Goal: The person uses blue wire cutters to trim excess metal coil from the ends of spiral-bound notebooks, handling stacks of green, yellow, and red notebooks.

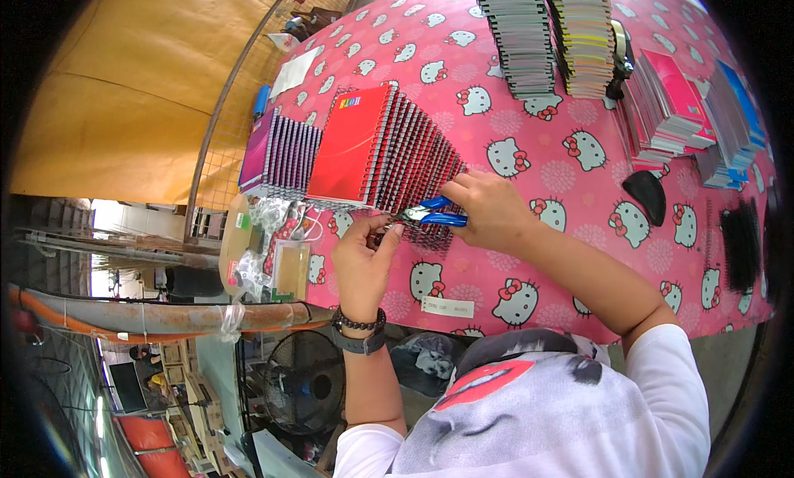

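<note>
Head view: the right hand (490, 209) is closed around the blue handles of a pair of pliers (430, 213), whose tip points left toward the left hand (364, 255). The left hand pinches the wire end of a spiral binding at the near end of a fanned row of red notebooks (376, 151); its fingers are closed on the wire, just beside the plier tip. The red row lies near the left edge of the surface (562, 180), which is covered in a pink cartoon-cat cloth. A shorter row of purple notebooks (277, 155) lies touching it on the left, right at the surface's left edge. At the far edge stand two tall stacks of notebooks (550, 31). Toward the right edge lie loose pink and blue covers (686, 106), with black binding coils (740, 246) nearer the right near corner. Below the left edge hangs a clutter of plastic bags (269, 246), and a fan (302, 387) stands on the floor.
</note>
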`<action>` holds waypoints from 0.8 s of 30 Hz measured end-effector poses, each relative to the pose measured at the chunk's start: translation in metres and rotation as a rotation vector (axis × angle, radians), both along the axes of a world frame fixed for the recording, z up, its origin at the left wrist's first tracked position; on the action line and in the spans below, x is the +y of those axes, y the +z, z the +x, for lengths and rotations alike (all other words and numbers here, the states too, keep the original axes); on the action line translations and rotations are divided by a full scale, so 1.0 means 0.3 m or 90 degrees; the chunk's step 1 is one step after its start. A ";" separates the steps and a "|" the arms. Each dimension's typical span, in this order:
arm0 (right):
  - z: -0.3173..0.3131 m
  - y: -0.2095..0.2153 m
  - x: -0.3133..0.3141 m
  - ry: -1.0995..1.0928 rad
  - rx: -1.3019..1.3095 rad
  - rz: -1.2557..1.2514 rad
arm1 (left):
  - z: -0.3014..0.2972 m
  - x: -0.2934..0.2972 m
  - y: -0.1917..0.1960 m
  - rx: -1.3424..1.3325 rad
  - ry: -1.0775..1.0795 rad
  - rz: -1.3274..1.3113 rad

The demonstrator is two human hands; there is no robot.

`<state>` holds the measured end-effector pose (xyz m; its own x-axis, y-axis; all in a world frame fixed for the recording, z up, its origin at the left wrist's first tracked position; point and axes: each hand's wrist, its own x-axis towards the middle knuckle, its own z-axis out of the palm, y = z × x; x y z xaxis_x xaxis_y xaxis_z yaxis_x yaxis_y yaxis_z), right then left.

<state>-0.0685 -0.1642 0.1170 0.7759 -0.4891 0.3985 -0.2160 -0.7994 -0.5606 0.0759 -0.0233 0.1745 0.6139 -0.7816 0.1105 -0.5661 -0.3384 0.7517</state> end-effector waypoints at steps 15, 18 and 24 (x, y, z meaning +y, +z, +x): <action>0.002 -0.021 0.006 0.006 0.046 0.018 | -0.003 0.000 -0.017 0.061 0.048 0.012; -0.009 -0.025 0.005 0.008 0.059 0.095 | 0.001 0.002 -0.014 0.105 0.056 -0.003; -0.017 -0.058 0.004 -0.037 -0.036 -0.087 | 0.052 0.029 -0.083 0.341 0.038 -0.133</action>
